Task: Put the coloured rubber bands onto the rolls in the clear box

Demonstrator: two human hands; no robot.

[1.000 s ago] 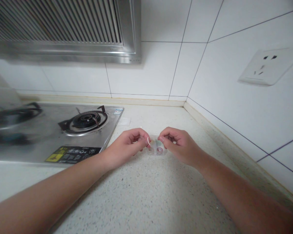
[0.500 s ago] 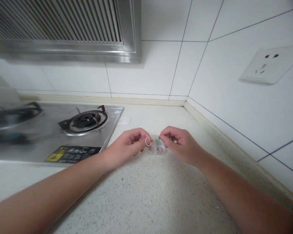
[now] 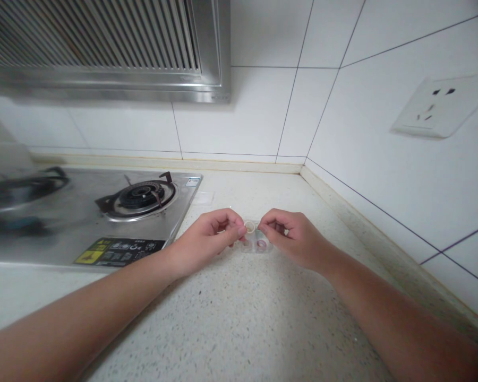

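A small cream-coloured ring (image 3: 249, 227) is pinched between the thumb and fingertips of my left hand (image 3: 219, 231). Just below it on the counter lies a small clear plastic box (image 3: 253, 249) that looks divided into compartments. Inside its right front part sits a pinkish-red ring (image 3: 262, 244). My right hand (image 3: 289, 231) is over the box's right side, thumb and fingers pressed together; whatever they hold, if anything, is too small to name. The fingers of both hands hide parts of the box.
A steel gas hob (image 3: 135, 225) with black burners takes up the left, under a range hood (image 3: 211, 85). A flat clear piece (image 3: 203, 198) lies beside the hob on the speckled counter (image 3: 239, 318). White tiled walls stand behind and right, with a socket (image 3: 434, 109).
The ring in my left hand has moved slightly right, toward my right fingertips, and its angle has changed. My right hand has stayed almost in place.
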